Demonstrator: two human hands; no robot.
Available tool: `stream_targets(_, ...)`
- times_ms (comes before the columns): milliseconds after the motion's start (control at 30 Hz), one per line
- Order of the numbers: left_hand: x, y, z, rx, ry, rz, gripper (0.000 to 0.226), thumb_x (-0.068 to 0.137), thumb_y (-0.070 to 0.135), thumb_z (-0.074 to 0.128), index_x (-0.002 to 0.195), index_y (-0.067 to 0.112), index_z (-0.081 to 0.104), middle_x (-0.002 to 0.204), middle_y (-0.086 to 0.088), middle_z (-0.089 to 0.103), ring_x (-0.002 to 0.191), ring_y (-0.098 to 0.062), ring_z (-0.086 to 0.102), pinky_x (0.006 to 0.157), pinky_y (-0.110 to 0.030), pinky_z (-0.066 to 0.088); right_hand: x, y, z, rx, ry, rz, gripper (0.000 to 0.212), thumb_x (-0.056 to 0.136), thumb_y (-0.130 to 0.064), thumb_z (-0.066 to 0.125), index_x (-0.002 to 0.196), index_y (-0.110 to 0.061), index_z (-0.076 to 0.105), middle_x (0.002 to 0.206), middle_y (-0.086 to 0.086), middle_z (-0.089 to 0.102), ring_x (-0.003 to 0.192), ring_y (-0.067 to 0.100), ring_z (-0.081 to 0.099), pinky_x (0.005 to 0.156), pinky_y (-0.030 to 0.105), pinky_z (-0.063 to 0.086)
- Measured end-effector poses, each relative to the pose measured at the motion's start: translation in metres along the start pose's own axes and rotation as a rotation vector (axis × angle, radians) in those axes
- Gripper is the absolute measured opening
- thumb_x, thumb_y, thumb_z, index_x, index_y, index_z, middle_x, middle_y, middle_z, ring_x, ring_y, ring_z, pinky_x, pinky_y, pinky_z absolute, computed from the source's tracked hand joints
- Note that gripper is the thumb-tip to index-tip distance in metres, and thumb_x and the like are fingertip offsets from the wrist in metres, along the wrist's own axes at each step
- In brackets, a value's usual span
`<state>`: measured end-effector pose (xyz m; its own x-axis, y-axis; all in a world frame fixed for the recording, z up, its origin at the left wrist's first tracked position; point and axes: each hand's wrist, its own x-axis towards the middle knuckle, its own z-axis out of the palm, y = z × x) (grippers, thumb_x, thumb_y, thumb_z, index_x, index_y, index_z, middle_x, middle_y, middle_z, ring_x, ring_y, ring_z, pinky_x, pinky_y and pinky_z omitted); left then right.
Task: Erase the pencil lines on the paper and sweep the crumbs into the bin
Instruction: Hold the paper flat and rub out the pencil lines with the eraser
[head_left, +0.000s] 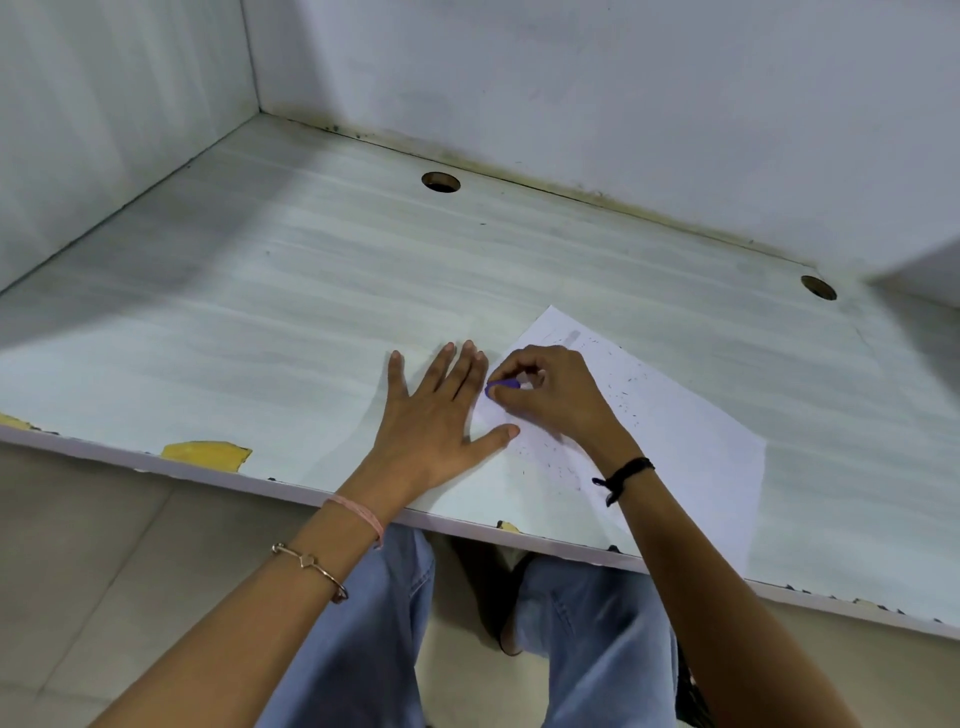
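A white sheet of paper (685, 441) lies tilted on the desk, reaching to its front edge. Dark eraser crumbs (621, 397) are scattered over the sheet. A faint grey pencil mark (571, 336) shows near the sheet's far corner. My right hand (550, 395) is closed on a small purple eraser (503, 385), pressed on the paper near its left edge. My left hand (441, 415) lies flat with fingers spread, partly on the sheet's left side, its thumb on the paper. No bin is in view.
The pale desk (260, 322) sits in a corner with walls at left and back. Two round cable holes (440, 182) (818, 287) lie near the back. Chipped yellow patches (205, 454) mark the front edge. My legs in jeans (597, 649) show below the desk.
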<state>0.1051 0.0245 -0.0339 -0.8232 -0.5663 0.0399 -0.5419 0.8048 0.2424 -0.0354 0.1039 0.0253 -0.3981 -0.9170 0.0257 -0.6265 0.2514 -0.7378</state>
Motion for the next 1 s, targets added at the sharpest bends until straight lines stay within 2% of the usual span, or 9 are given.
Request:
stream_targets(100,0.0,0.0,0.0,0.002,0.006,0.005,0.101,0.072,0.08,-0.006,0.155,0.023,-0.007,0.162,0.005,-0.014,0.147,-0.011,-0.017,0.113,-0.06,-0.015,-0.006,-0.002,0.001,0.026,-0.121,-0.008,0.004,0.076,-0.012,0.076,0.079,-0.014,0.076,0.079,0.0,0.073,0.073,0.005,0.065,0.063,0.007,0.044)
stream_targets(233,0.0,-0.001,0.002,0.003,0.013,0.006,0.098,0.075,0.08,-0.003,0.154,0.024,-0.008,0.162,0.006,-0.014,0.147,-0.011,-0.017,0.112,-0.06,-0.015,0.003,0.0,-0.004,-0.021,0.017,-0.004,0.004,0.076,-0.011,0.075,0.079,-0.013,0.076,0.076,-0.003,0.071,0.065,-0.005,0.057,0.06,0.006,0.039)
stream_targets(367,-0.001,0.0,0.0,0.008,0.012,0.005,0.1,0.072,0.079,-0.007,0.155,0.023,-0.007,0.162,0.005,-0.013,0.147,-0.011,-0.017,0.113,-0.061,-0.013,-0.003,-0.003,0.002,-0.035,-0.144,0.008,0.004,0.075,-0.015,0.076,0.077,-0.017,0.076,0.075,-0.004,0.072,0.067,0.004,0.058,0.061,0.009,0.041)
stream_targets(500,0.0,-0.001,0.002,-0.003,0.024,0.006,0.095,0.078,0.079,0.0,0.154,0.023,-0.007,0.162,0.006,-0.013,0.147,-0.011,-0.016,0.113,-0.061,-0.013,0.005,0.001,-0.009,-0.04,0.026,0.062,0.003,0.076,-0.016,0.074,0.076,-0.019,0.076,0.076,-0.004,0.072,0.063,-0.001,0.057,0.058,0.007,0.038)
stream_targets(633,0.0,-0.001,0.002,0.002,0.015,0.008,0.098,0.074,0.079,-0.003,0.155,0.023,-0.006,0.162,0.005,-0.013,0.147,-0.011,-0.017,0.113,-0.061,-0.013,-0.004,-0.006,-0.001,-0.053,-0.184,0.03,0.003,0.074,-0.017,0.077,0.076,-0.019,0.077,0.074,-0.006,0.073,0.07,0.001,0.062,0.063,0.009,0.043)
stream_targets(700,0.0,-0.001,0.002,-0.004,0.021,0.007,0.097,0.075,0.079,-0.003,0.155,0.023,-0.006,0.162,0.005,-0.012,0.147,-0.011,-0.017,0.113,-0.061,-0.014,0.0,-0.002,-0.003,-0.054,-0.114,0.036,0.003,0.075,-0.018,0.077,0.077,-0.021,0.077,0.076,-0.005,0.073,0.073,0.003,0.064,0.064,0.013,0.046)
stream_targets(800,0.0,-0.001,0.003,0.001,0.025,0.007,0.096,0.076,0.08,-0.001,0.154,0.024,-0.007,0.162,0.005,-0.012,0.147,-0.011,-0.016,0.113,-0.061,-0.014,0.006,0.0,-0.01,-0.036,0.017,0.082,0.003,0.076,-0.016,0.075,0.077,-0.019,0.077,0.076,-0.003,0.073,0.063,0.002,0.059,0.058,0.012,0.041)
stream_targets(900,0.0,0.0,0.002,0.002,0.02,0.002,0.099,0.073,0.079,-0.005,0.155,0.023,-0.006,0.162,0.006,-0.012,0.147,-0.011,-0.018,0.113,-0.061,-0.014,-0.002,-0.006,-0.003,-0.042,-0.157,0.064,0.002,0.074,-0.017,0.077,0.076,-0.018,0.076,0.075,0.0,0.073,0.073,0.017,0.065,0.067,0.025,0.049)
stream_targets(1000,0.0,-0.001,0.002,-0.004,0.019,0.003,0.098,0.074,0.08,-0.003,0.154,0.024,-0.007,0.162,0.006,-0.013,0.147,-0.01,-0.017,0.113,-0.06,-0.015,0.002,-0.004,-0.006,-0.021,-0.089,0.067,0.003,0.075,-0.016,0.076,0.077,-0.018,0.077,0.076,-0.001,0.074,0.067,0.008,0.062,0.062,0.014,0.046)
